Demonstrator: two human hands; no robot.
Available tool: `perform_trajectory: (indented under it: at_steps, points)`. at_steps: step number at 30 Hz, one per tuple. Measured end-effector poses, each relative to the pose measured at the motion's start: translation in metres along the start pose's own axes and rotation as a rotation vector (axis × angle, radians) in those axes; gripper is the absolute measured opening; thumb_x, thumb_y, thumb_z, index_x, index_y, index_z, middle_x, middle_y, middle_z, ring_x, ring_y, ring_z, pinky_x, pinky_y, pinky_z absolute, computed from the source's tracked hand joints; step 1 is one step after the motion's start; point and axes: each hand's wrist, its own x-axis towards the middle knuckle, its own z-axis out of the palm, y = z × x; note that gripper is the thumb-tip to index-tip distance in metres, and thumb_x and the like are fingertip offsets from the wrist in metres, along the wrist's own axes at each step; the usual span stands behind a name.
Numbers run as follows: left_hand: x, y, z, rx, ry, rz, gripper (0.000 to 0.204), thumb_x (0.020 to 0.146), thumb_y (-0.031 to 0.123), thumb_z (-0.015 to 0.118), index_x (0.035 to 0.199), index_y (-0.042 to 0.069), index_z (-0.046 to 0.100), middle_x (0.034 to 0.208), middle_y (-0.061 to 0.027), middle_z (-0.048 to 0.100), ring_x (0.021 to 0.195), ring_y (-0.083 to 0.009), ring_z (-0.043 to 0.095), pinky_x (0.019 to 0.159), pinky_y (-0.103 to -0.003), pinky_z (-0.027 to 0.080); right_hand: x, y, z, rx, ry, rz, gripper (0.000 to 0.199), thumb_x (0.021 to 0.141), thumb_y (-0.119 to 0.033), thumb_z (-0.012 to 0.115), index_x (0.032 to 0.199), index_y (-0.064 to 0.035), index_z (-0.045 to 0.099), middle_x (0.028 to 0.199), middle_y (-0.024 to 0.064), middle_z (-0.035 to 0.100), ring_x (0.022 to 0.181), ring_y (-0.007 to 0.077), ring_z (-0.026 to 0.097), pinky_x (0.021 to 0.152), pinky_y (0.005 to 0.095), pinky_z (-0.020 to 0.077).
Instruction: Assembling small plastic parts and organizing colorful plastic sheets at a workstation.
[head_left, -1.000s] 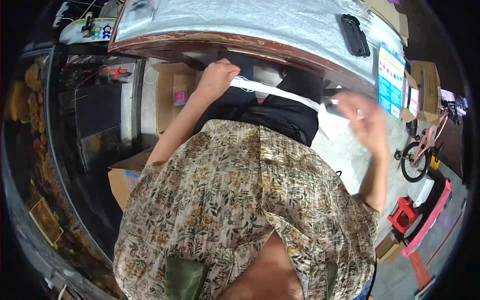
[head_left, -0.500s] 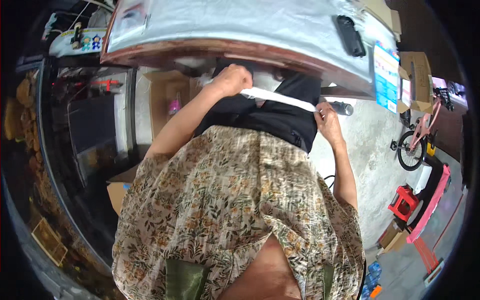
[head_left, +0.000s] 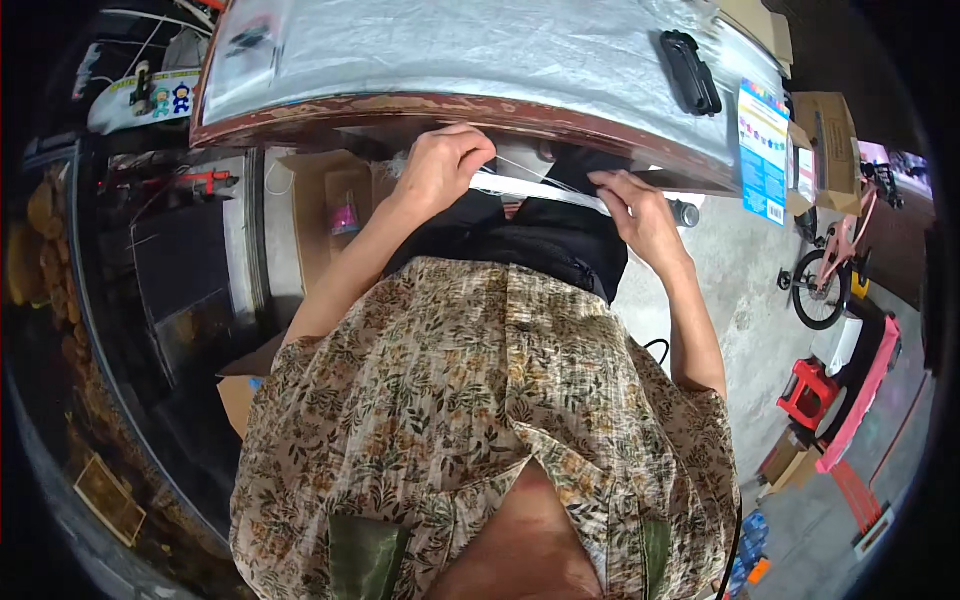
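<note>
left hand point(head_left: 443, 172) pinches a thin white thread point(head_left: 521, 167); right hand point(head_left: 640, 214) pinches a white strand bundle point(head_left: 535, 189) over black trousers point(head_left: 500, 236).

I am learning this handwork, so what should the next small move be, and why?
Perhaps the left hand should gently draw the thin thread further from the white strip, because near that hand it stands apart from the strip, stretching toward the right hand.

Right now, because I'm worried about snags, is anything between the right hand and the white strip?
Nothing visible is: the right hand is at the right end of the white strip. The table edge lies beyond, not between them.
</note>
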Motion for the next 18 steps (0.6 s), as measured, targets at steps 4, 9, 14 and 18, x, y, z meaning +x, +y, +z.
perform_trajectory:
  at_steps: [4, 9, 14, 18]
  points:
    - [0.008, 0.058, -0.044, -0.146, -0.101, -0.019, 0.010, 0.095, 0.006, 0.066, 0.099, -0.002, 0.068, 0.090, -0.0095, 0.069, 0.081, -0.0174, 0.068, 0.070, -0.032, 0.053, 0.045, -0.060, -0.009, 0.494, 0.022, -0.143, 0.026, 0.099, -0.013, 0.061, 0.120, 0.0008, 0.067, 0.111, 0.0158, 0.071, 0.098, 0.0304, 0.069, 0.087, 0.0385, 0.0557]
    - [0.043, 0.131, -0.108, -0.503, -0.329, 0.052, 0.027, 0.107, 0.019, 0.050, 0.122, -0.002, 0.060, 0.100, -0.0085, 0.069, 0.095, -0.0196, 0.067, 0.090, -0.032, 0.053, 0.083, -0.112, -0.041, 1.560, -0.160, -0.035, 0.028, 0.104, -0.021, 0.057, 0.118, -0.0003, 0.069, 0.108, 0.0082, 0.071, 0.096, 0.0188, 0.068, 0.085, 0.0338, 0.0558]
    - [0.083, 0.144, -0.131, -0.650, 0.029, 0.127, 0.026, 0.102, 0.029, 0.058, 0.111, 0.007, 0.068, 0.093, -0.0129, 0.071, 0.080, -0.0165, 0.065, 0.076, -0.027, 0.052, 0.089, -0.115, -0.080, 1.303, -0.126, -0.104, 0.030, 0.105, -0.024, 0.057, 0.110, 0.0034, 0.068, 0.090, 0.0070, 0.070, 0.076, 0.0140, 0.066, 0.064, 0.0232, 0.0479]
    - [0.088, 0.149, -0.063, -0.925, 0.198, 0.152, 0.055, 0.108, 0.050, 0.034, 0.122, 0.005, 0.062, 0.104, -0.0082, 0.070, 0.115, -0.0202, 0.062, 0.102, -0.038, 0.049, 0.099, -0.135, -0.123, 0.823, -0.049, -0.291, 0.035, 0.106, -0.024, 0.050, 0.110, 0.0058, 0.069, 0.100, 0.0065, 0.069, 0.082, 0.0111, 0.065, 0.069, 0.0263, 0.0519]
